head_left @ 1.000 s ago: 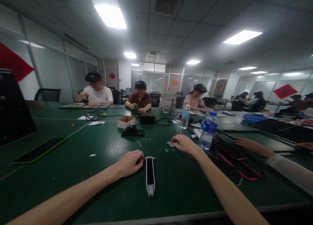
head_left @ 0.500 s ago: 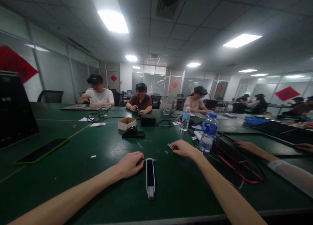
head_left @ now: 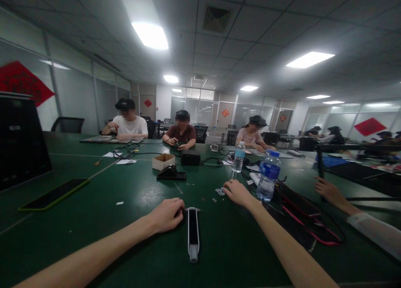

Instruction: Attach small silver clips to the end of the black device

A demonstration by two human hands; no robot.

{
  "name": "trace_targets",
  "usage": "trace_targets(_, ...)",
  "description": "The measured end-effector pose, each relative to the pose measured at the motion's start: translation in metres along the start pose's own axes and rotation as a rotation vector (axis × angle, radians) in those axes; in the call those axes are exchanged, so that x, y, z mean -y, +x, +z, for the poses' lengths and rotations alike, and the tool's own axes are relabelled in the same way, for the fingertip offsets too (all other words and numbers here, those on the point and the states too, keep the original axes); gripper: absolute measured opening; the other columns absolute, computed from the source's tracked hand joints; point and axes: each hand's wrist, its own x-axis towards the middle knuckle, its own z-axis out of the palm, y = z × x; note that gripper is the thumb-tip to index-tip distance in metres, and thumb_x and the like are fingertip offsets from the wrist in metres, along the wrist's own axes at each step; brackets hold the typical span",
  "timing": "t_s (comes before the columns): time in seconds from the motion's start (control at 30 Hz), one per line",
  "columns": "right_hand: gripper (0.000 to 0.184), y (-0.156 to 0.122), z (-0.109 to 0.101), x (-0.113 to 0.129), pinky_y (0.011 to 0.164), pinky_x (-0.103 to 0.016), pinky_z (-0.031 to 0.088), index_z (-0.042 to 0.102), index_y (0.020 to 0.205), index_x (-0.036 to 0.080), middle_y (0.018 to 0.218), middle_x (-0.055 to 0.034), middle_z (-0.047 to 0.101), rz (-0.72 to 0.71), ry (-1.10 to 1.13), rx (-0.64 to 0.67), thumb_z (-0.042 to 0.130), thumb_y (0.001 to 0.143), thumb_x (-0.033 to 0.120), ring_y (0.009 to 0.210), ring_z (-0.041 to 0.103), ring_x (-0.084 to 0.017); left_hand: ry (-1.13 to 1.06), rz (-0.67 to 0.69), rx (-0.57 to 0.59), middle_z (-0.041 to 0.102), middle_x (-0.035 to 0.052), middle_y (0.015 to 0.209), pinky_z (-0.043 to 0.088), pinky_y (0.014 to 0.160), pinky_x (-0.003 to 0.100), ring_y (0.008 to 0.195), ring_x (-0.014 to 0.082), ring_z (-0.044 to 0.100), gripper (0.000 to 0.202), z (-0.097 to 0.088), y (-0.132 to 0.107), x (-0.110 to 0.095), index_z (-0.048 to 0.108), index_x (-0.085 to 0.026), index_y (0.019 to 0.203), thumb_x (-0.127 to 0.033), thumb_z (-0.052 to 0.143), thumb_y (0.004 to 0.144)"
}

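"Since I can't see the table, how far along does the work look?"

"Unfinished, I'd judge. A long, narrow device with a white frame and a dark face lies flat on the dark green tabletop, directly in front of the wearer, its grey tapered end pointing toward the body. At its far end, a thin, silvery crosspiece sticks out to the side. That much sits together."

"And what is left over?"

"Beyond the device and to its right, a small cluster of flat, pale metal plates with holes lies loose, apart from it. Just nearer are a few tiny, light-coloured bits, too small to identify. Whether any of them belong to the device can't be read from this view."

"What are the hands doing?"

"The bare left hand rests low on the table, fingers loosely curled, with its fingertips beside the device's far end, near the crosspiece. Whether it pinches anything is hidden."

"The right one?"

"The bare right hand reaches forward, palm down, fingers half bent, fingertips at the edge of the plates. It seems to touch them, but I can't tell whether it grips one."
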Motion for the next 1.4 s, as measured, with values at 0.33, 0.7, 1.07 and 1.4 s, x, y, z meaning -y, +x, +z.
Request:
trace_targets(0.33, 0.024, 0.013, 0.014, 0.012, 0.078, -0.029, 0.043, 0.067, 0.092, 0.011, 0.099, -0.015, 0.066, 0.056, -0.071, -0.004, 0.044, 0.094, 0.018, 0.093, 0.061, -0.022, 0.084, -0.023, -0.039, 0.064, 0.0061, 0.092, 0.046, 0.071, 0.029, 0.079, 0.0186, 0.061, 0.015, -0.012, 0.0, 0.006, 0.057, -0.017, 0.096, -0.024, 0.048, 0.087)
trace_targets(0.7, 0.017, 0.004, 0.003, 0.012, 0.078, -0.029, 0.043, 0.063, 0.092, 0.015, 0.097, -0.013, 0.066, 0.086, -0.056, -0.17, 0.048, 0.094, 0.023, 0.094, 0.059, -0.023, 0.137, -0.056, -0.114, 0.064, 0.0051, 0.089, 0.044, 0.068, 0.028, 0.076, 0.0184, 0.06, 0.015, -0.016, 0.001, 0.008, 0.057, -0.018, 0.094, -0.027, 0.046, 0.089)
trace_targets(1.07, 0.011, -0.029, -0.008, 0.142, 0.063, -0.025, 0.048, 0.062, 0.081, 0.018, 0.076, -0.0028, 0.066, -0.247, 0.679, -0.296, 0.056, 0.088, 0.024, 0.067, 0.059, -0.014, -0.604, -0.131, -0.14, 0.065, 0.0031, 0.088, 0.048, 0.064, 0.026, 0.072, 0.0152, 0.059, 0.035, -0.015, 0.002, -0.009, 0.059, -0.015, 0.095, -0.048, 0.055, 0.086)
trace_targets(1.4, 0.022, -0.019, -0.012, 0.086, 0.07, -0.027, 0.046, 0.067, 0.093, 0.015, 0.088, -0.006, 0.067, -0.403, 0.476, -0.126, 0.05, 0.093, 0.028, 0.076, 0.059, -0.015, -0.614, -0.247, -0.12, 0.06, -0.0022, 0.07, 0.039, 0.054, 0.024, 0.061, 0.0144, 0.055, 0.047, -0.015, 0.011, 0.023, 0.052, -0.015, 0.111, -0.049, 0.06, 0.08)
